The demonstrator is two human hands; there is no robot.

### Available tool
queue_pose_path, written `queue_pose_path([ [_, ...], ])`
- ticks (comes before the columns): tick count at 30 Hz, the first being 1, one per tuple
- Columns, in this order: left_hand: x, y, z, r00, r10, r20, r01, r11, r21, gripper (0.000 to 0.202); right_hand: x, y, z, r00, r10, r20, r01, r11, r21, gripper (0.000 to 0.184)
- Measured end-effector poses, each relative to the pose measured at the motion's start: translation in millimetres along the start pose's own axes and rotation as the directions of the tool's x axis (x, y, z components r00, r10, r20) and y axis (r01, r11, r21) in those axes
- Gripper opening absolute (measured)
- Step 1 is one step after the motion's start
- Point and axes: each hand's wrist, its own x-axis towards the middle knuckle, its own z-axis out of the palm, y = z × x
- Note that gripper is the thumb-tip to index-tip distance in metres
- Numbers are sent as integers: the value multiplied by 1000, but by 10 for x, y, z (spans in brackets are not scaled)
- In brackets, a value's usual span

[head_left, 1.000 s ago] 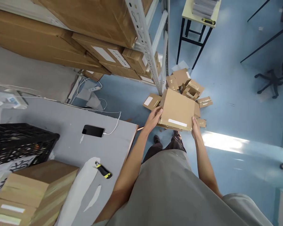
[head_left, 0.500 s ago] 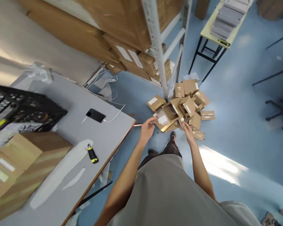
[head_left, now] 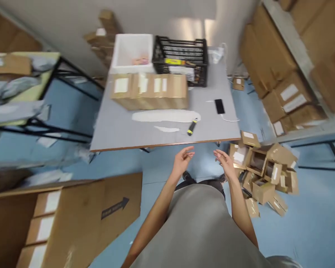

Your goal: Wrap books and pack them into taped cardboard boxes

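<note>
My left hand [head_left: 182, 162] is held in the air just in front of the table's edge, empty, its fingers loosely stretched. To its right, my right hand [head_left: 225, 163] also hangs free with fingers apart and nothing in them. Closest on the grey table [head_left: 114, 134] lies a black and yellow utility knife [head_left: 192, 127]. Behind it runs a row of closed cardboard boxes [head_left: 149, 97] with white labels. A phone [head_left: 219, 106] on a white cable rests near the right edge of the table.
A white foam box [head_left: 118, 56] and a black plastic crate [head_left: 201, 76] stand at the table's back. Opened cardboard boxes [head_left: 264, 191] heap on the floor at right. A large open carton [head_left: 83, 219] holding labelled boxes is at lower left. Stacked cartons [head_left: 290, 93] fill the right shelf.
My view has swung left, from the heap of opened boxes to face the table. Both hands remain empty and are now by the table's front edge.
</note>
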Motion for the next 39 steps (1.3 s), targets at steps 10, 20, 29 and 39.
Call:
queue_pose_path([
  [10, 52, 178, -1864, 917, -1, -399, -104, 965, -241, 48, 414, -350, 2172, 961, -41, 274, 78, 989, -126, 59],
  [20, 773, 579, -2944, 891, -12, -454, -70, 984, -164, 45, 1426, -392, 3520, 911, 49, 410, 12, 989, -147, 65],
  [29, 1657, 484, -3852, 806, 23, -592, 13, 998, 58, 50, 1938, -477, 4335, 881, 98, 462, -29, 988, -154, 60],
  [39, 3667, 1071, -4259, 868, 111, -484, 201, 812, 548, 118, 1694, -492, 4540, 979, 67, 191, -45, 992, -116, 62],
])
